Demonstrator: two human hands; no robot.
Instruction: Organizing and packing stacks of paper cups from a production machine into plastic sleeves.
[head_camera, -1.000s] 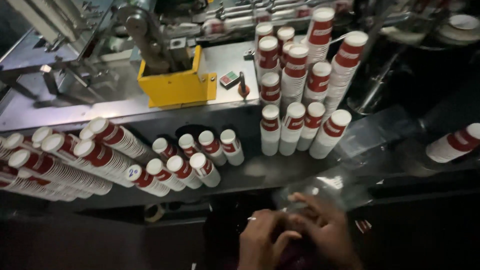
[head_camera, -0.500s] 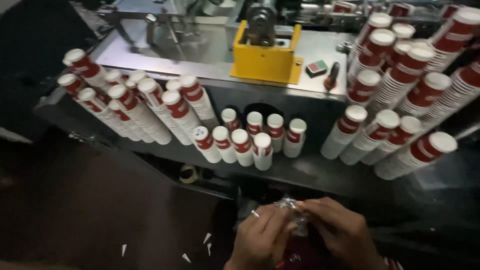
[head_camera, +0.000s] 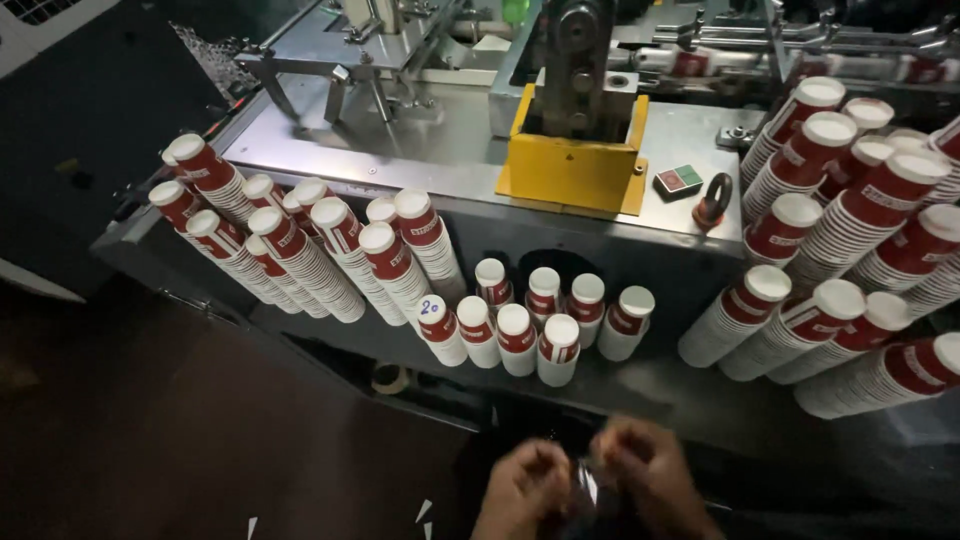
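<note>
Clear crinkled plastic film (head_camera: 588, 487), seemingly the mouth of a bag, sits pinched between my two hands at the bottom edge of the head view. My left hand (head_camera: 527, 488) is curled closed on its near side and my right hand (head_camera: 648, 478) is curled closed on the other, knuckles almost touching; motion blur hides the fingertips. I judge I am gathering or twisting the film's end, so the next move calls for a firm pinch and keeping both hands close. Beyond them, short stacks of red-and-white paper cups (head_camera: 545, 325) stand on the grey metal machine ledge (head_camera: 640, 385), longer leaning stacks (head_camera: 300, 250) to the left and more stacks (head_camera: 850, 240) to the right, below a yellow metal housing (head_camera: 570, 170).
</note>
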